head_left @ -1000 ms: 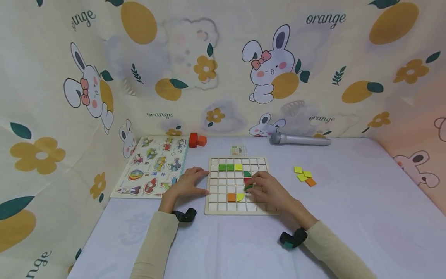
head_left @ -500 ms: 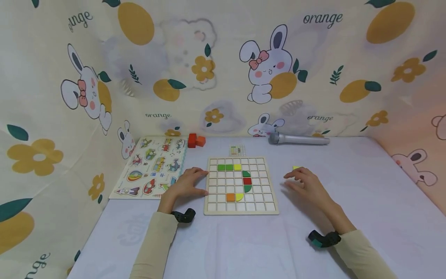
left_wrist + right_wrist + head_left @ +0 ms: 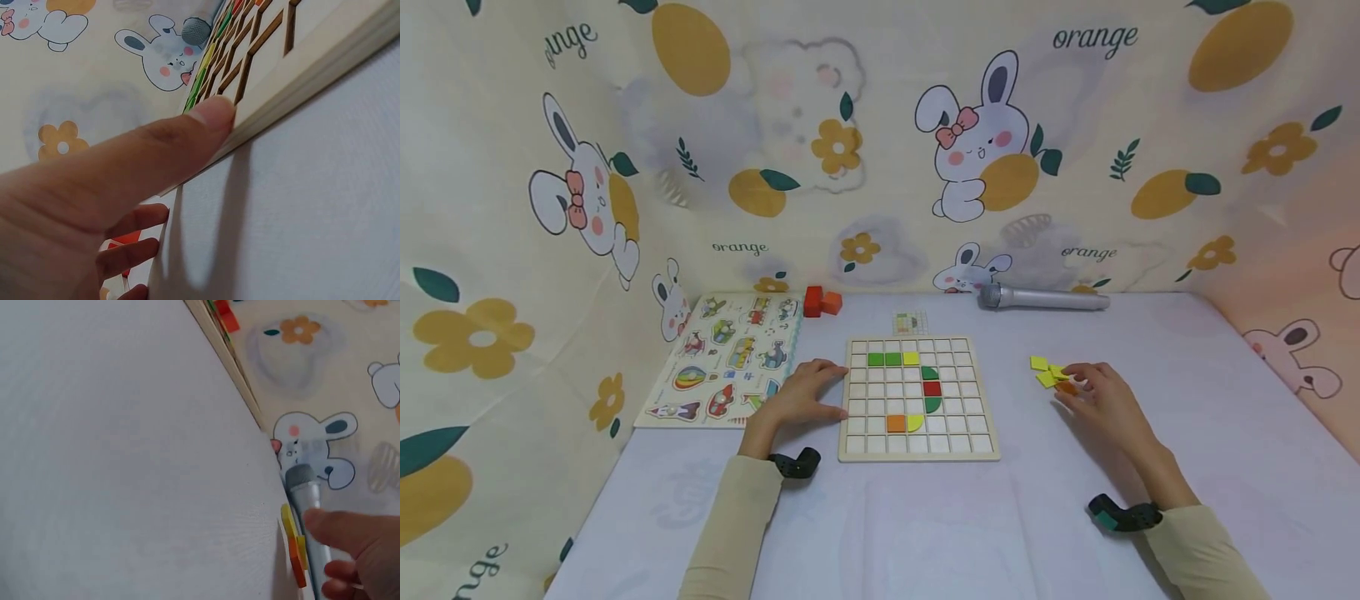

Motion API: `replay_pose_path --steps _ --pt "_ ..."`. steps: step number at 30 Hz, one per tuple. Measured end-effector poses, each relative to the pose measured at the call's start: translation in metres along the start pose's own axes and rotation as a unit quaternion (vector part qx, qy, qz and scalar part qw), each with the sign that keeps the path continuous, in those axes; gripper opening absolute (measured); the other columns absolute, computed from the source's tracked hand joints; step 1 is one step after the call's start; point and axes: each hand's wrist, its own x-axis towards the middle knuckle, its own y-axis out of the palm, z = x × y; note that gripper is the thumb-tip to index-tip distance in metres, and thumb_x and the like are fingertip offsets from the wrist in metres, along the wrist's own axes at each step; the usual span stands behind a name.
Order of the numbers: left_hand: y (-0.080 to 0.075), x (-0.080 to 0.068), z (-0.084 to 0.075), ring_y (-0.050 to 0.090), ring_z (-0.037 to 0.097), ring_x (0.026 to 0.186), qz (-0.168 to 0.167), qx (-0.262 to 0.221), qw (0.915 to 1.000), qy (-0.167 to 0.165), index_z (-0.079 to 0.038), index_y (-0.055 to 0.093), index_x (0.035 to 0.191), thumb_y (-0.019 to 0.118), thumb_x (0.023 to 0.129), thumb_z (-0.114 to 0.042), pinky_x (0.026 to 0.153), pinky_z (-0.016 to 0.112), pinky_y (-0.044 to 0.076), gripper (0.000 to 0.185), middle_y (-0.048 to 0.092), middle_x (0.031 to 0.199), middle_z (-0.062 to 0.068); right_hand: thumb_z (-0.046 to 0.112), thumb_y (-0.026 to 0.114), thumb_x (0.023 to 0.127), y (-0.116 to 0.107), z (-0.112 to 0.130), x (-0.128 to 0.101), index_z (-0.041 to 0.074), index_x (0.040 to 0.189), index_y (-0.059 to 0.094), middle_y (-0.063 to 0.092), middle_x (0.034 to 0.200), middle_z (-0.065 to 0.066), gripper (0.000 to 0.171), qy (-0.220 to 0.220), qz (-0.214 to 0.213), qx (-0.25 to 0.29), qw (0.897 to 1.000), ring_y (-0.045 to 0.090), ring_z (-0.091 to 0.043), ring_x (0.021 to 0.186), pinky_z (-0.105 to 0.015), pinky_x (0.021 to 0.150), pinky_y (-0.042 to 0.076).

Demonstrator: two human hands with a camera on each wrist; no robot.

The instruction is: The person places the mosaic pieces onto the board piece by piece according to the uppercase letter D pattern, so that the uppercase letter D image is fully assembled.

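So far eight tiles sit in the grid board (image 3: 919, 454), most cells bare, while the left hand (image 3: 805, 398) braces its edge with relaxed fingers and the right hand (image 3: 1101, 400) touches the loose tiles (image 3: 1049, 372), grip unclear.

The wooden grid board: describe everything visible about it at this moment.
The wooden grid board is a pale square tray lying flat on the white tablecloth, cut into small square cells. Most cells are bare. Seated in it are two green squares and a yellow square in a row, two green curved pieces above and below a red square, and an orange square beside a yellow curved piece. The left hand touches its left edge.
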Motion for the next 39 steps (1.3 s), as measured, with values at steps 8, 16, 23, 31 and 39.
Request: replay_pose_path --steps 8,16,23,31,39 --pt "0.0 0.0 -0.001 0.03 0.027 0.132 0.003 0.006 0.9999 -0.009 -0.021 0.046 0.139 0.075 0.074 -0.043 0.106 0.05 0.032 0.074 0.039 0.142 0.006 0.015 0.072 0.081 0.002 -0.006 0.0 -0.004 0.118 0.052 0.056 0.093 -0.018 0.046 0.022 0.022 -0.018 0.999 0.051 -0.029 0.081 -0.041 0.068 0.046" --pt "0.0 0.0 -0.001 0.03 0.027 0.132 0.003 0.007 0.9999 -0.009 -0.02 0.046 0.139 0.075 0.075 -0.042 0.106 0.05 0.032 0.074 0.039 0.142 0.007 0.013 0.069 0.083 0.005 -0.009 0.0 -0.005 0.114 0.054 0.055 0.092 -0.018 0.039 0.018 0.016 -0.02 1.0 0.051 -0.028 0.079 -0.04 0.067 0.046" --pt "0.0 0.001 -0.001 0.03 0.028 0.133 0.003 0.006 0.9999 -0.01 -0.02 0.046 0.139 0.076 0.074 -0.042 0.106 0.05 0.032 0.074 0.038 0.143 0.007 0.008 0.067 0.082 0.001 -0.007 0.0 -0.003 0.108 0.058 0.058 0.092 -0.017 0.029 0.011 0.033 -0.007 0.999 0.053 -0.028 0.081 -0.04 0.067 0.047" --pt "0.001 0.001 0.0 0.031 0.027 0.132 -0.001 0.01 0.9999 -0.011 -0.021 0.046 0.138 0.075 0.074 -0.044 0.106 0.05 0.032 0.074 0.039 0.142 0.007 0.0 0.067 0.078 0.013 0.024 0.009 0.001 0.1 0.065 0.063 0.093 -0.01 0.022 -0.061 0.043 0.042 0.996 0.055 -0.022 0.082 -0.034 0.068 0.049" --pt "0.001 0.0 0.0 0.033 0.025 0.131 -0.001 0.008 0.9999 -0.014 -0.022 0.046 0.138 0.076 0.074 -0.043 0.106 0.048 0.033 0.074 0.041 0.14 0.005 0.008 0.071 0.08 0.045 0.083 0.017 0.012 0.099 0.066 0.06 0.096 0.003 0.02 -0.129 0.095 0.09 0.983 0.052 -0.014 0.085 -0.03 0.072 0.05"
